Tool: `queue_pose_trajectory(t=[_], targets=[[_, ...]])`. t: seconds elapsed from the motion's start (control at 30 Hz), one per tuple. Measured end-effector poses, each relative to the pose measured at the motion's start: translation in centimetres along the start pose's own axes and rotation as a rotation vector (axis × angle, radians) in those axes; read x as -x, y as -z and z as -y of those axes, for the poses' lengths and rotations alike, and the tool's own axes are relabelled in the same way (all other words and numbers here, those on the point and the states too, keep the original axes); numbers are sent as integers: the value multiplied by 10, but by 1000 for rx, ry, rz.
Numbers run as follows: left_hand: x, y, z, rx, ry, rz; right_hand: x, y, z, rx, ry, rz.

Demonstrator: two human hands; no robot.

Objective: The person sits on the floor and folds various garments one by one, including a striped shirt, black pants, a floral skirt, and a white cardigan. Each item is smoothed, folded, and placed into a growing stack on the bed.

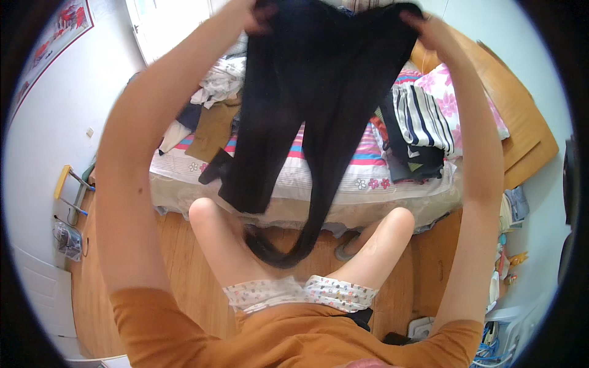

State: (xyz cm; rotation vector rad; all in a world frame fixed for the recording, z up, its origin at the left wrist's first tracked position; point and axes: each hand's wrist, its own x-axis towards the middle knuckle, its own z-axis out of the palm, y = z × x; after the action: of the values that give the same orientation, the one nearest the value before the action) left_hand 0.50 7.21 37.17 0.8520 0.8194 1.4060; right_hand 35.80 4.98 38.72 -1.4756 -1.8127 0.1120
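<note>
A pair of black trousers (317,78) hangs stretched between my raised hands, at the top of the view. My left hand (262,18) grips one upper corner, and my right hand (418,27) grips the other. One trouser leg hangs straight over the bed edge; the other droops lower and curls above my lap. Behind lies the bed, with a striped, flowered sheet (294,179). To the right of the trousers is a stack of dark folded clothes with a striped garment (418,115) on top. Loose clothes, among them a brown garment (211,129), lie to the left.
A floral pillow (441,92) rests by the wooden headboard (520,119). My bare knees are close to the bed's front edge. A yellow-handled metal frame (73,188) and a plastic bag (68,239) are at the left wall. Folded cloths (515,207) sit at the right.
</note>
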Motion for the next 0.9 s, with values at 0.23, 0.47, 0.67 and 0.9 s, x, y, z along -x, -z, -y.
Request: queue_pose_trajectory(t=[0.23, 0.47, 0.67, 0.9], targets=[[19, -71, -149, 29, -1170, 690, -69, 89, 53, -693, 542, -587], [-22, -13, -37, -314, -1161, 431, 1, 20, -51, -28, 313, -554], [-8, 122, 229, -617, -731, -39, 165, -167, -170, -155, 405, -276], [110, 231, 425, -817, -325, -126, 323, -284, -248, 49, 68, 40]])
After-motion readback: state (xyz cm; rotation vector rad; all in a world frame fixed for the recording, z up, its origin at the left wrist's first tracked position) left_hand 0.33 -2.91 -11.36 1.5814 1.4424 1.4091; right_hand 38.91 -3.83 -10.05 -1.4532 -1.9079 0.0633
